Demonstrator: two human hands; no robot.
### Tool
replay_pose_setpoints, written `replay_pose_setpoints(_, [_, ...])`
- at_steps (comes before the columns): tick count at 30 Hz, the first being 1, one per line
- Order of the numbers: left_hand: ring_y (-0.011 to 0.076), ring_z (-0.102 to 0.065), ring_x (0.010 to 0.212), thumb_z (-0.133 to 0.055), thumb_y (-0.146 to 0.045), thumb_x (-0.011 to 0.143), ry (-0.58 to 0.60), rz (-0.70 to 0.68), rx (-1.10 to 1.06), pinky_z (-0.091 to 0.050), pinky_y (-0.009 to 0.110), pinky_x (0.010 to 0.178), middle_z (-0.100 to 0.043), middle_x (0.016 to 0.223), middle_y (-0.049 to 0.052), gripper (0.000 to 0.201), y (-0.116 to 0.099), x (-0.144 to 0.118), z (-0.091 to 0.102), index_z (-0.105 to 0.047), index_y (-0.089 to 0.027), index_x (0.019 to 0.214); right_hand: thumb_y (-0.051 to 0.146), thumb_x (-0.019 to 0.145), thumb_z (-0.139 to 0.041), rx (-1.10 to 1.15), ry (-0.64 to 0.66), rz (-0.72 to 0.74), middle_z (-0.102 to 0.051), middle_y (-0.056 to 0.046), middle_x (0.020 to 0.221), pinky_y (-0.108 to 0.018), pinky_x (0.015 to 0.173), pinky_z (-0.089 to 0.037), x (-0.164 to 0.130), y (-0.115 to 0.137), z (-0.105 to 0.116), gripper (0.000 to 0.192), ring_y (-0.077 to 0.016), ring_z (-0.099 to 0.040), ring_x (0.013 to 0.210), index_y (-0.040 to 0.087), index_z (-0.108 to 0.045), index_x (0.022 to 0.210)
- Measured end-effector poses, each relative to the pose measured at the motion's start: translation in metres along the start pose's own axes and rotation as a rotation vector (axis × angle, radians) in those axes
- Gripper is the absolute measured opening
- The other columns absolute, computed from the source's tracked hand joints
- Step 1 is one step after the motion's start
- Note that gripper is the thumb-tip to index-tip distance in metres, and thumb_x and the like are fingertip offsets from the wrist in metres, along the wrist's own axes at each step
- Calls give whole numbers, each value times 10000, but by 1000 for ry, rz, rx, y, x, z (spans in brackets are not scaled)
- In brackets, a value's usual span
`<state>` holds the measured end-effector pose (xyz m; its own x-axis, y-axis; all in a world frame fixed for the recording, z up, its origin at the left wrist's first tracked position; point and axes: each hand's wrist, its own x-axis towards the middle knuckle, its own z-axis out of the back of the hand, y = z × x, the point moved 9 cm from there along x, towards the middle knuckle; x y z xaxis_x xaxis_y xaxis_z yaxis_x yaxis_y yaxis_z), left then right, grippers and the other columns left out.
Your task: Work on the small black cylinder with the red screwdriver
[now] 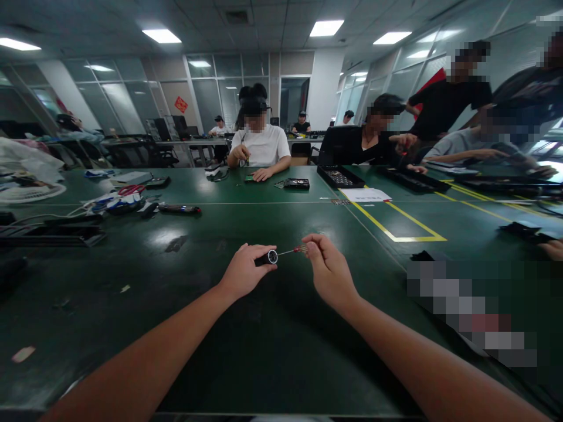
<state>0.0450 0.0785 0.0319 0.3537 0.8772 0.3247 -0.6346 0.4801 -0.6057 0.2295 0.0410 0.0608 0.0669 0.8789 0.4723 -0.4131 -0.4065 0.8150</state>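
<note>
The left hand point(243, 271) grips a short black handle point(265, 258) above the green table point(272, 340). The right hand point(328, 271) pinches the red end of a thin bit point(291, 251) — probably a screwdriver bit — whose tip meets the handle's silver collar. Across the table, a person in white point(260, 146) sits working.

Item: dark green tabletop point(272, 328). We log a yellow taped outline point(396, 225) as landmark. Just beyond it, a white paper sheet point(365, 194) and black tray point(339, 176); far left of it, a black pen-like tool point(179, 208) and tangled cables point(114, 202).
</note>
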Motion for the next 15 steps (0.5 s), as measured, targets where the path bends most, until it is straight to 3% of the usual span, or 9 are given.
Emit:
replay_pose_setpoints(8, [272,-602,1235,-746,-270,842,30,-1,8,-225,617,1186,-696,1278,44,405,-1,-1,-5,-678,-288,1241,485,1005,-449,-31,66,26,-717,-19,778,-316,623,-430,1,3,-4,382,-187,-612,647,249,-713,862])
replay_pose_setpoints(15, [272,-607,1224,-746,-285,843,7,-17,0,-229,607,1189,-697,1273,55,410,4,-2,-5,-678,-285,1247,351,962,-521,-12,46,2,-722,-39,880,-333,684,-456,-1,5,-4,205,-206,-635,737,233,-640,1079])
